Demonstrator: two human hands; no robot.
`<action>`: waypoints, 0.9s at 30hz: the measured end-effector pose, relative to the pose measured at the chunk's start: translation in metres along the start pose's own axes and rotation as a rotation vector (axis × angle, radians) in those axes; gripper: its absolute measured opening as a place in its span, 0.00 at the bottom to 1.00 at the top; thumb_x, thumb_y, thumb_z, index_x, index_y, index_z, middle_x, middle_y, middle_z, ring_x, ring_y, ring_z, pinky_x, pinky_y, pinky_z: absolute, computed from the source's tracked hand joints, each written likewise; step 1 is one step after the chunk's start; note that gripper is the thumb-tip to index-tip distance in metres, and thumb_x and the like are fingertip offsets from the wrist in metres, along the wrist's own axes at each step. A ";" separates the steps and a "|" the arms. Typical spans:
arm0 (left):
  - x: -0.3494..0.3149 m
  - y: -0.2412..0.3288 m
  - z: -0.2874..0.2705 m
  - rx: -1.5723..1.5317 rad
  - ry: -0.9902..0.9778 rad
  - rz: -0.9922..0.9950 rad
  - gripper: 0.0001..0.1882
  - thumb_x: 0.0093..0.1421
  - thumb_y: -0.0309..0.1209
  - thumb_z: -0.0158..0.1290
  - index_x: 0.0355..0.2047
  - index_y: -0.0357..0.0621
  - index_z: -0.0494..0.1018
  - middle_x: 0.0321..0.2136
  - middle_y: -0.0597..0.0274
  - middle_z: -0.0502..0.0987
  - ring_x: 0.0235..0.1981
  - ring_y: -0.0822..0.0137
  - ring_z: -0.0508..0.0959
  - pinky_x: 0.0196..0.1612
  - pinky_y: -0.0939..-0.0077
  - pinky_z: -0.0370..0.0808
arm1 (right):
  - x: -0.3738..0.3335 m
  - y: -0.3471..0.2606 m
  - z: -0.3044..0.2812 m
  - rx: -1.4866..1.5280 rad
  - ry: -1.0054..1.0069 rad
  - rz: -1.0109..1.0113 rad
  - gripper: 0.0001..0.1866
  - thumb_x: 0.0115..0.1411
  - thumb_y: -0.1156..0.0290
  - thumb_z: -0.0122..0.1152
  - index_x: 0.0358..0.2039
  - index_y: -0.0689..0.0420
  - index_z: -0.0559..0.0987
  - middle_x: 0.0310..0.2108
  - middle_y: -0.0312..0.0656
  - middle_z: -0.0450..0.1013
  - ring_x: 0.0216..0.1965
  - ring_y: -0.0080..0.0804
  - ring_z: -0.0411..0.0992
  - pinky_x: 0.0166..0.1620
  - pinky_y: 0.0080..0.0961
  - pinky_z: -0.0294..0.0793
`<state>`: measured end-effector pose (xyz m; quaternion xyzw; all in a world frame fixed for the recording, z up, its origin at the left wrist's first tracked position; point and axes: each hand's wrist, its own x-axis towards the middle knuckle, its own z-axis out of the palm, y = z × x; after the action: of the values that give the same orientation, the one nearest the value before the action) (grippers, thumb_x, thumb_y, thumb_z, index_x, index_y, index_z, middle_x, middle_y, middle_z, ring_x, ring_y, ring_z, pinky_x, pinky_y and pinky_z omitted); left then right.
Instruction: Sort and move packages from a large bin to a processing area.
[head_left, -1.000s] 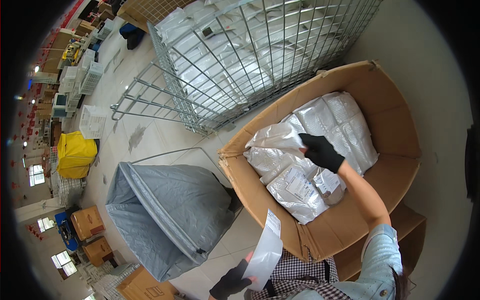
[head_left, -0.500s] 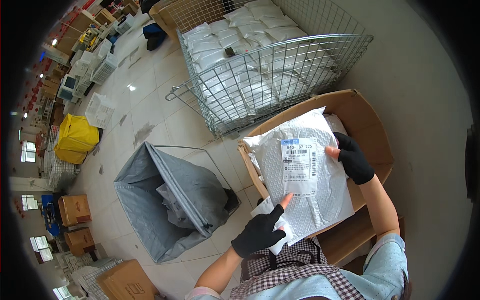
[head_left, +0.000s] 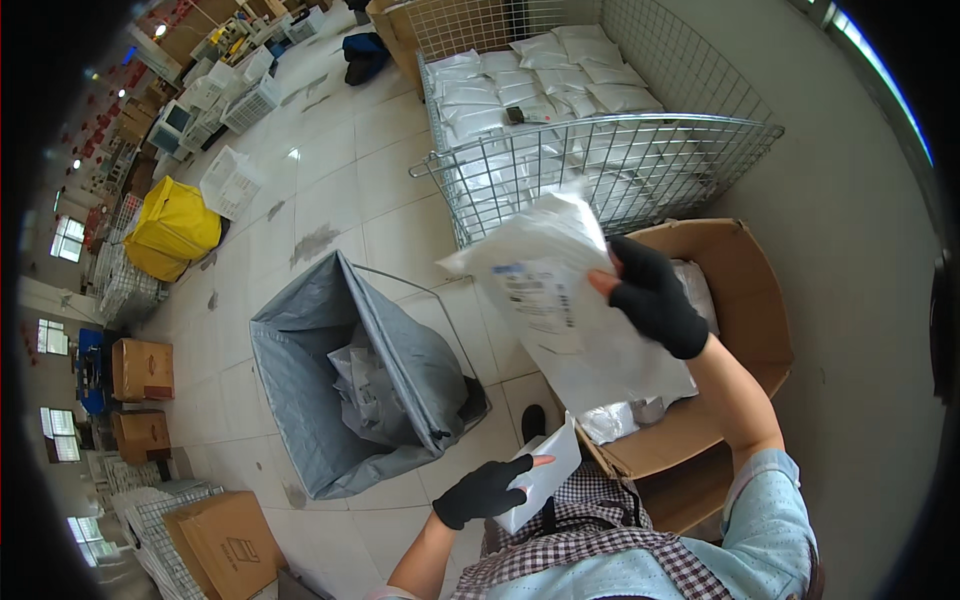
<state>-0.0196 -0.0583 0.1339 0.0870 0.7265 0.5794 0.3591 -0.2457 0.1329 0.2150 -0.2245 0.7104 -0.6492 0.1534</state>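
Observation:
My right hand (head_left: 655, 297), in a black fingerless glove, grips the right edge of a white padded mailer (head_left: 545, 300). The mailer is tilted and blurred, with a printed label on its face, and it hangs over the left side of an open cardboard box (head_left: 745, 300). More shiny packages (head_left: 610, 422) show inside that box. My left hand (head_left: 487, 494), gloved the same way, is closed on a white flat-sided stack (head_left: 545, 478), perhaps paper labels, in front of my checked apron.
A grey fabric bin (head_left: 300, 360) with grey bags inside stands to the left. Beyond the box is a wire cage (head_left: 600, 120) full of white packets. A wall (head_left: 850, 250) runs along the right. A yellow bag (head_left: 175, 230), white crates and cardboard boxes lie farther left.
The padded mailer has swung left and tilted, carried by my right hand. My left hand has moved away from its label, keeping the white stack. The view has shifted.

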 end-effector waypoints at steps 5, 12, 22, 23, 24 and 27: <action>0.019 0.016 0.015 0.195 -0.066 -0.078 0.35 0.49 0.24 0.47 0.59 0.56 0.52 0.37 0.44 0.72 0.33 0.54 0.75 0.39 0.70 0.69 | 0.031 -0.034 0.083 0.186 -0.207 -0.190 0.16 0.55 0.60 0.54 0.25 0.61 0.68 0.16 0.36 0.64 0.20 0.18 0.63 0.23 0.21 0.62; 0.028 0.016 0.030 -0.262 0.588 0.137 0.40 0.53 0.23 0.43 0.61 0.41 0.32 0.57 0.48 0.53 0.51 0.61 0.65 0.51 0.73 0.61 | -0.066 0.095 -0.005 -0.018 -0.770 0.735 0.38 0.55 0.37 0.38 0.16 0.62 0.77 0.14 0.40 0.71 0.20 0.29 0.72 0.31 0.21 0.72; 0.051 -0.030 0.052 -0.498 0.401 0.012 0.32 0.54 0.30 0.50 0.57 0.38 0.52 0.43 0.55 0.70 0.44 0.68 0.69 0.48 0.75 0.64 | -0.182 0.122 0.055 0.637 -0.174 0.560 0.25 0.50 0.69 0.59 0.49 0.60 0.66 0.45 0.40 0.68 0.48 0.27 0.63 0.48 0.26 0.64; 0.063 -0.019 0.050 -0.492 0.470 -0.093 0.19 0.54 0.30 0.52 0.46 0.36 0.66 0.36 0.59 0.73 0.39 0.71 0.71 0.44 0.78 0.66 | -0.192 0.122 0.055 0.481 -0.199 0.506 0.26 0.50 0.68 0.59 0.50 0.60 0.66 0.44 0.42 0.68 0.47 0.28 0.65 0.48 0.26 0.64; 0.072 -0.017 0.049 -0.488 0.463 -0.107 0.19 0.54 0.30 0.52 0.46 0.36 0.66 0.36 0.59 0.73 0.39 0.71 0.71 0.44 0.78 0.66 | -0.199 0.118 0.051 0.323 -0.228 0.450 0.27 0.49 0.66 0.60 0.50 0.61 0.65 0.44 0.44 0.68 0.45 0.29 0.66 0.47 0.26 0.64; 0.096 -0.006 0.055 -0.410 0.637 -0.151 0.06 0.56 0.27 0.49 0.30 0.36 0.71 0.20 0.69 0.72 0.23 0.80 0.68 0.28 0.84 0.65 | -0.187 0.120 0.010 -0.225 0.063 0.337 0.24 0.46 0.66 0.63 0.42 0.61 0.69 0.34 0.48 0.69 0.35 0.40 0.69 0.35 0.29 0.67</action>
<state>-0.0537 0.0353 0.0843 -0.2248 0.6751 0.6825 0.1672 -0.0958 0.2277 0.0811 -0.0975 0.8105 -0.5374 0.2114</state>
